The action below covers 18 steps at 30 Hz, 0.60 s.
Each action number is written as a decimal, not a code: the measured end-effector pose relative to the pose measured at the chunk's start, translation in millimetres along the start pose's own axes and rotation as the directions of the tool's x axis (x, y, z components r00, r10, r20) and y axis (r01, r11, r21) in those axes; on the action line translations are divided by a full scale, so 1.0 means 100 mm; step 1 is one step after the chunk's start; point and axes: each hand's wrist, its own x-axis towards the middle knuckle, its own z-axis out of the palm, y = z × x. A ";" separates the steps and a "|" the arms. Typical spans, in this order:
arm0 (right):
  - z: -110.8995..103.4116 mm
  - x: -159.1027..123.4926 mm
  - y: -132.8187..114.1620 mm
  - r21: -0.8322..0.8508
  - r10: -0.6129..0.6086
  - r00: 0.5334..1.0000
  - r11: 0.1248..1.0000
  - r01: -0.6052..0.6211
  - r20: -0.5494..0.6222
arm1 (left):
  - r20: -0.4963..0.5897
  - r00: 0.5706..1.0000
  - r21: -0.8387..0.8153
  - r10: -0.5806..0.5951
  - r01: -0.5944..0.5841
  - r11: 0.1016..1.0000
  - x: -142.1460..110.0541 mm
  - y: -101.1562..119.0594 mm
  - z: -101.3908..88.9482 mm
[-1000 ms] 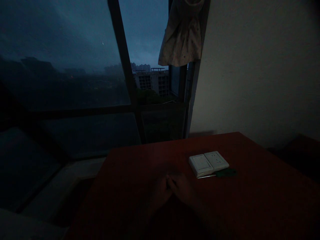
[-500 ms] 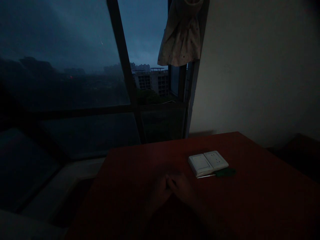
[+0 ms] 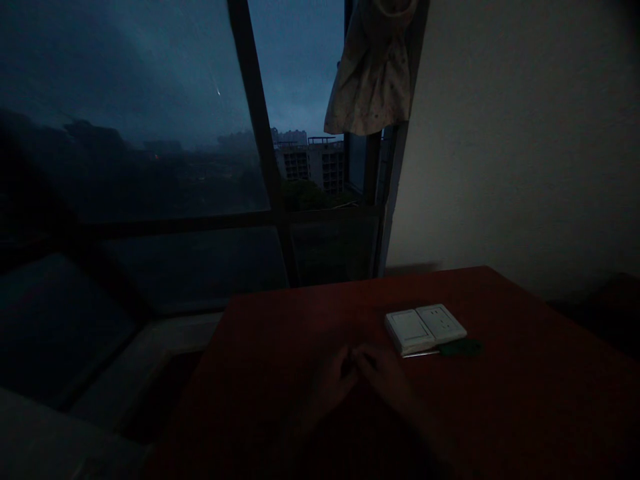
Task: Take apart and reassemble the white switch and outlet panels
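My left hand (image 3: 336, 375) and my right hand (image 3: 384, 375) meet at the fingertips above the red-brown table (image 3: 300, 310). The fingers of both are curled closed. It is too dark to make out what, if anything, is between them. Beyond my right hand lie two white wall plates side by side: a blank-faced or switch plate (image 3: 409, 328) and a socket plate (image 3: 441, 323) with slots. Along their near edge rests a screwdriver (image 3: 461, 347) with a green handle and a thin metal shaft pointing left. Neither hand touches these.
A large dark-framed window (image 3: 185, 220) runs behind and left of the table. Cloth (image 3: 373, 93) hangs at the window's right side, and a pale wall (image 3: 510, 147) stands behind the table on the right. A ledge (image 3: 193, 333) lies to the left. The light is very dim.
The whole view has shifted, so everything sits slightly farther right. My hands stay together with fingertips meeting, a little more gap showing between the palms. The plates and screwdriver remain in place on the table.
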 end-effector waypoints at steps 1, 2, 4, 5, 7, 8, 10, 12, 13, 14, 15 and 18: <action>-0.05 -0.06 0.02 0.010 0.013 1.000 1.000 -0.013 -0.015 | 0.006 1.000 0.006 0.003 -0.003 1.000 -0.01 0.02 -0.01; -0.11 -0.13 0.04 0.020 0.037 0.999 0.999 -0.036 -0.038 | 0.013 1.000 0.012 0.003 -0.003 1.000 -0.01 0.04 -0.01; -0.27 -0.31 0.12 0.082 0.163 0.981 0.985 -0.155 -0.107 | 0.021 1.000 0.025 -0.005 0.004 1.000 -0.02 0.06 -0.01; -0.37 -0.41 0.17 0.094 0.213 0.965 0.975 -0.200 -0.150 | 0.024 1.000 0.031 -0.011 0.010 0.999 -0.02 0.06 -0.01; -0.62 -0.61 0.31 0.071 0.294 0.934 0.956 -0.286 -0.205 | 0.028 0.999 0.036 -0.019 0.018 0.999 -0.02 0.06 -0.01; -0.76 -0.70 0.38 0.048 0.340 0.907 0.939 -0.339 -0.248 | 0.028 0.999 0.037 -0.021 0.020 0.999 -0.02 0.06 -0.01; -1.02 -0.84 0.55 0.009 0.437 0.840 0.888 -0.459 -0.321 | 0.026 0.999 0.037 -0.022 0.021 0.999 -0.02 0.06 0.00; -1.25 -0.93 0.70 -0.023 0.458 0.788 0.859 -0.511 -0.413 | 0.023 0.999 0.036 -0.022 0.021 0.999 -0.02 0.07 -0.01; -1.34 -0.96 0.78 -0.057 0.429 0.786 0.863 -0.503 -0.445 | 0.022 1.000 0.036 -0.022 0.021 0.999 -0.02 0.07 -0.01; -1.40 -0.98 0.85 -0.090 0.400 0.799 0.870 -0.485 -0.448 | 0.021 1.000 0.034 -0.021 0.020 0.999 -0.01 0.07 -0.01; -1.45 -0.99 0.91 -0.126 0.365 0.828 0.882 -0.454 -0.426 | 0.021 1.000 0.032 -0.021 0.020 0.999 -0.01 0.07 -0.01; -1.50 -0.99 1.05 -0.256 0.267 0.904 0.897 -0.360 -0.334 | 0.020 0.999 0.033 -0.027 0.026 0.999 0.00 0.07 -0.01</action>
